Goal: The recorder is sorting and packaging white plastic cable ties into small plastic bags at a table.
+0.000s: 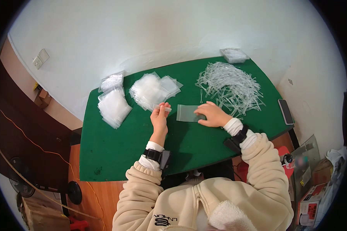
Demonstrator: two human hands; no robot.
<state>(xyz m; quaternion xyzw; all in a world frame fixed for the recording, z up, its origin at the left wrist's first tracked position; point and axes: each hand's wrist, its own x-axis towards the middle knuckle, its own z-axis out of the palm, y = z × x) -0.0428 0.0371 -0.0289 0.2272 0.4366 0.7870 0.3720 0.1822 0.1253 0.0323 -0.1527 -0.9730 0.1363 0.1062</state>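
Observation:
My left hand [160,117] is closed, with a short, translucent whitish piece [166,109] between thumb and fingers; its exact kind is too small to make out. To its right, a flat clear plastic bag [186,113] lies on the green tabletop [119,154]. The curled fingers and thumb of my right hand [213,114] grip the bag's right end and partly cover it. Beyond that hand spreads a large loose heap of thin clear plastic sticks [231,84] with looped ends. A fanned pile of clear bags [150,90] lies just beyond my left hand.
Filled clear packs [112,81] and a stack of flat bags [113,107] sit at the table's left. A clear box of sticks [234,55] stands at the back right corner. A phone [285,111] lies by the right edge. A white wall borders the far side.

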